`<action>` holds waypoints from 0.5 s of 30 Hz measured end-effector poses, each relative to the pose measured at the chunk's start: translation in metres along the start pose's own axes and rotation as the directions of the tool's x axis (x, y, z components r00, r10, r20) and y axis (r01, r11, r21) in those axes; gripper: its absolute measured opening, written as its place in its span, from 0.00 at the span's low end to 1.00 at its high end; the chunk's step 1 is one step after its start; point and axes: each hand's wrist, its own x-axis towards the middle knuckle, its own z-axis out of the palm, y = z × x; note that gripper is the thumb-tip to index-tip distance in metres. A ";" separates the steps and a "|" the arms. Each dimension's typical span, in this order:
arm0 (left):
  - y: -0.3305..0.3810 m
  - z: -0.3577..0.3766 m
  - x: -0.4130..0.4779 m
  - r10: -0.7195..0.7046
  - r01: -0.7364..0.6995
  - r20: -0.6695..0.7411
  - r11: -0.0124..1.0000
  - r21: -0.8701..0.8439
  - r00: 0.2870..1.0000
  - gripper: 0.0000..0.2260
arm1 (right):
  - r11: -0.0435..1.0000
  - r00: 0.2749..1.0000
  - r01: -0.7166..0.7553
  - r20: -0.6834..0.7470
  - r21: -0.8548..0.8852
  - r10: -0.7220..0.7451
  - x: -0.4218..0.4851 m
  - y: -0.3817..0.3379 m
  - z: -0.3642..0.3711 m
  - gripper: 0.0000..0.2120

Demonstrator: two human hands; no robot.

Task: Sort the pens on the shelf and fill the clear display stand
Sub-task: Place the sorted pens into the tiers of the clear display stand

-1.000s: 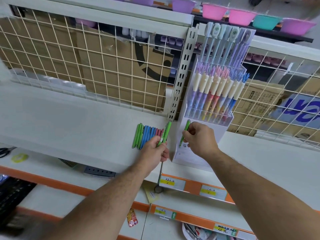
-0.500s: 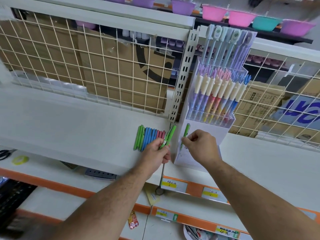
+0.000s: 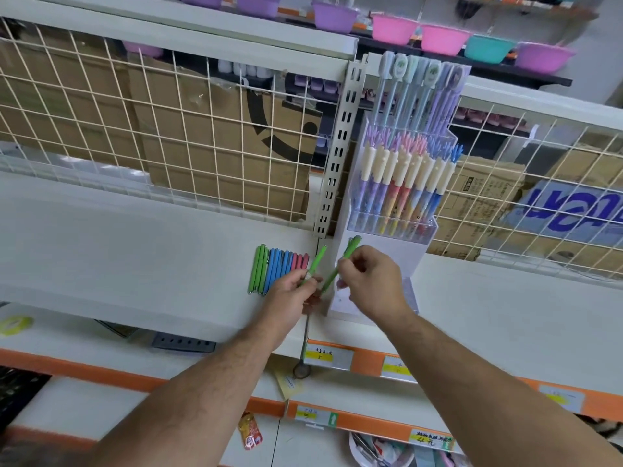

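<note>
A row of loose pens [image 3: 278,272], green, blue and pink, lies on the white shelf [image 3: 135,257]. My left hand [image 3: 293,293] grips one green pen [image 3: 317,262] by its lower end, pointing up and away. My right hand [image 3: 372,281] pinches a second green pen [image 3: 349,252] in front of the lowest tier of the clear display stand [image 3: 391,244]. The stand's upper tiers hold several pastel pens with cream caps [image 3: 404,176] and taller slim pens [image 3: 418,92].
A wire grid panel [image 3: 168,129] backs the shelf, with cardboard boxes [image 3: 219,139] behind it. A slotted metal upright [image 3: 340,156] stands left of the stand. Coloured bowls [image 3: 438,37] line a high shelf. Orange price rails [image 3: 337,358] run below.
My right hand has drawn its green pen slightly left and tilted it, closer to my left hand. My left hand's pen has stayed nearly in place.
</note>
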 end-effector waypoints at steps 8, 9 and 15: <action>-0.001 -0.003 0.000 -0.004 0.004 -0.014 1.000 0.016 1.000 0.12 | 0.999 0.996 -0.001 -0.088 -0.052 -0.003 0.012 -0.002 -0.032 0.10; -0.001 -0.002 -0.001 -0.002 0.003 -0.012 1.000 0.017 1.000 0.12 | 0.998 0.996 0.005 -0.084 -0.063 -0.010 0.011 -0.001 -0.031 0.11; 0.001 -0.001 -0.002 0.030 -0.029 -0.016 0.999 0.034 0.999 0.12 | 0.991 0.999 0.022 -0.027 -0.132 -0.025 0.009 -0.001 -0.021 0.10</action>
